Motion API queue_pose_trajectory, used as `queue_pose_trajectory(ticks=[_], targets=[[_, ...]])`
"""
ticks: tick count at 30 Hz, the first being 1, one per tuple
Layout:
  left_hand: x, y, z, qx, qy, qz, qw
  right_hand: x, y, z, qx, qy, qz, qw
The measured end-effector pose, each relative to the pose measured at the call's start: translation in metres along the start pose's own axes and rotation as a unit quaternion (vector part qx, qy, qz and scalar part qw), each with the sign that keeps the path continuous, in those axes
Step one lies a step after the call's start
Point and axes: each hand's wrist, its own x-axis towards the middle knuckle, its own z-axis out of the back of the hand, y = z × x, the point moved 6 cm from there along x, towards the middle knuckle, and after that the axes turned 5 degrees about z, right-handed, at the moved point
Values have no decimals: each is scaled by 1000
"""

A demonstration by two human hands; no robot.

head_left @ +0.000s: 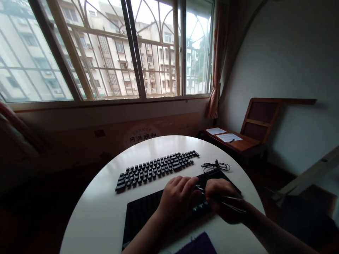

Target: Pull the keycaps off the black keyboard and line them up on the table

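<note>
My right hand (221,197) is closed around a wire keycap puller (234,204). The puller's thin metal wires stick out on both sides of the fist. My left hand (178,194) is just left of it, fingers curled together at the puller's other end; what they pinch is hidden. Both hands are over a black keyboard base (143,208), which lies slanted on the table. A few keys (200,208) show on the base between the hands. Beyond it, black keycaps (156,169) are laid out in several slanted rows.
The round white table (90,208) carries a coiled black cable (215,165) at the right and a dark purple cloth (197,245) at the near edge. A wooden chair (243,139) with papers (229,137) and a pen stands behind right, below the barred window.
</note>
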Motion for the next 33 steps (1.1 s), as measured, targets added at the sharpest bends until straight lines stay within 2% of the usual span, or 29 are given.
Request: queue_pose_trajectory(ticks=[7, 11, 15, 18, 21, 26, 30, 33], targets=[[-1, 15, -9, -103, 28, 11, 994, -9, -3, 1, -23, -12, -18, 1000], [-1, 17, -13, -142, 37, 27, 989, -8, -2, 4, -38, 5, -7, 999], [-2, 24, -14, -163, 34, 83, 983, -7, -2, 5, -89, 16, 4, 996], [-4, 38, -17, -189, 25, 155, 969, -9, -7, 15, -130, -33, -10, 991], [-6, 51, -23, -260, 15, 220, 940, -6, -13, 30, -161, -83, -28, 983], [-7, 61, -31, -390, 12, 292, 873, 28, -26, 38, -233, -54, -14, 971], [-8, 70, -37, -476, 22, 350, 806, 64, -44, 29, -147, -10, 19, 989], [-10, 80, -39, -514, 2, 378, 770, 77, -59, 13, -80, 31, 19, 996]])
